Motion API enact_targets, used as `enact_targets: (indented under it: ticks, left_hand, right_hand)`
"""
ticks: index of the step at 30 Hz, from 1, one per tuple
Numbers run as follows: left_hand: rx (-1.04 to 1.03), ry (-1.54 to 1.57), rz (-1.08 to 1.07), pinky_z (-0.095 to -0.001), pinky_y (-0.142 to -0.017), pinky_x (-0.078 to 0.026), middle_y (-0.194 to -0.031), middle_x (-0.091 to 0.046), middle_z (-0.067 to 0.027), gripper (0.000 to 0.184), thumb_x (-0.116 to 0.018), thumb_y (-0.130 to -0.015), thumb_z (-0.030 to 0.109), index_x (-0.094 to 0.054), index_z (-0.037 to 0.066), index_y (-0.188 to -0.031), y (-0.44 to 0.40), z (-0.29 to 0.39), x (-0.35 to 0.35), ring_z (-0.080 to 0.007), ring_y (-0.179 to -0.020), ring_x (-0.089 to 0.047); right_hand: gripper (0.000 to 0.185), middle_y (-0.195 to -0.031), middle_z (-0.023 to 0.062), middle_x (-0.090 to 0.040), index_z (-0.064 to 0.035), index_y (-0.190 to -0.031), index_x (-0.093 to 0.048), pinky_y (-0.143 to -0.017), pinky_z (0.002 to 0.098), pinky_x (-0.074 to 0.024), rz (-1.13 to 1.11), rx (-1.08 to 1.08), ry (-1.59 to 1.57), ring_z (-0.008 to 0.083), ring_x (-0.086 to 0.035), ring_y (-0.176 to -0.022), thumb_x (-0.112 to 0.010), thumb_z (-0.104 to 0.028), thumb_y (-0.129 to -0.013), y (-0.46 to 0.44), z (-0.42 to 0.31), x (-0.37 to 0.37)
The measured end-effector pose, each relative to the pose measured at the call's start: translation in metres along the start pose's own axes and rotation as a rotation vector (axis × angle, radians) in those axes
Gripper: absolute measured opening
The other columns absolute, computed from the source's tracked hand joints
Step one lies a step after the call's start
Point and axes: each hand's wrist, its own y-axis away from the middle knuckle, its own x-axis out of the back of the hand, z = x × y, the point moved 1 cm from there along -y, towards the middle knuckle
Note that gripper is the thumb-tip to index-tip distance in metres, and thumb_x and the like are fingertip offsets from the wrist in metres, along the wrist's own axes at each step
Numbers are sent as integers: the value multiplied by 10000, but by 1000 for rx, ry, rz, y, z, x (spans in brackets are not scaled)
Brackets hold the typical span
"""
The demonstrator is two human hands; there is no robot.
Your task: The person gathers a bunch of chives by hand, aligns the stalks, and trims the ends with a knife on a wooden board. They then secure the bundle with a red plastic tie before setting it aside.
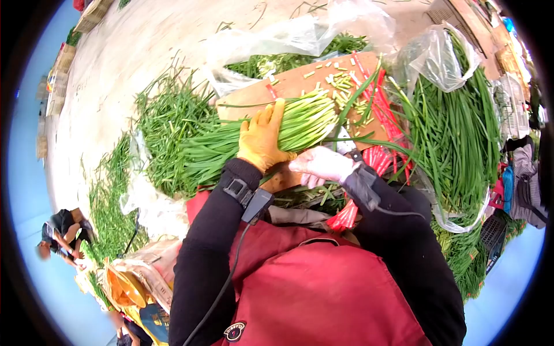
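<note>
A thick bunch of garlic chives (309, 118) lies across a brown board (245, 95), its pale cut ends toward the right. My left hand (261, 138), in an orange glove, is laid over the bunch and grips it, thumb on the near side. Close to the board's near edge is my right hand (323, 166) in a pale glove, fingers bent and pointing left. Whatever it pinches, if anything, is too small to make out. Just beyond that wrist a knife blade (344, 141) shows, partly hidden. Short cut stem ends (340, 81) are scattered on the board.
Red ties (385, 112) lie along the board's right side, and more hang by my lap. A large heap of chives (456, 127) in clear plastic stands right; loose chives (167, 115) spread left. Plastic sheeting (288, 37) lies behind. Another person (60, 230) crouches far left.
</note>
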Motion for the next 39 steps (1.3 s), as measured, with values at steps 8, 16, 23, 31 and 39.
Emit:
enact_targets:
  ticks: [8,16,23,31,39]
  left_hand:
    - [17,-22,-13,-533,-1071,-311,-1476,-390,-122,1253,-860,-532,502,-170,186,-1529,-1,1,-2,-311,-1339,-393]
    - [7,-19,-7,-502,-1072,-307,-1435,-421,-134,1267,-861,-496,489,-197,155,-1522,-3,3,2,-322,-1300,-418]
    - [-39,-14,26,-533,-1086,-272,-1492,-349,-175,1278,-804,-523,628,-181,153,-1533,4,-2,8,-366,-1350,-357]
    - [-383,714,507,-349,-939,-449,-1121,-645,-159,384,-610,-940,312,-615,16,-1185,3,51,71,-249,-1046,-604]
    - [-129,1674,204,-242,-690,-494,-842,-672,14,259,-599,-968,265,-695,28,-1007,42,110,113,-76,-767,-605]
  right_hand:
    - [433,-1009,221,-667,-100,-1227,-635,-865,410,-498,1210,447,596,384,-638,-975,-662,-227,-814,-5,-19,170]
    - [339,-919,227,-674,-50,-1090,-653,-761,447,-514,1271,9,809,416,-640,-876,-624,-255,-822,-54,13,255]
    - [364,-1204,143,-633,49,-1176,-579,-989,287,-462,1051,777,-188,190,-612,-1083,-462,175,-856,-1,-25,183]
    - [288,-1109,139,-667,7,-1065,-633,-964,316,-474,824,1173,226,223,-633,-1070,-534,145,-832,102,-64,40]
    - [248,-1047,108,-677,-58,-1079,-671,-920,341,-474,834,1374,289,241,-630,-1013,-620,39,-858,169,-80,-8]
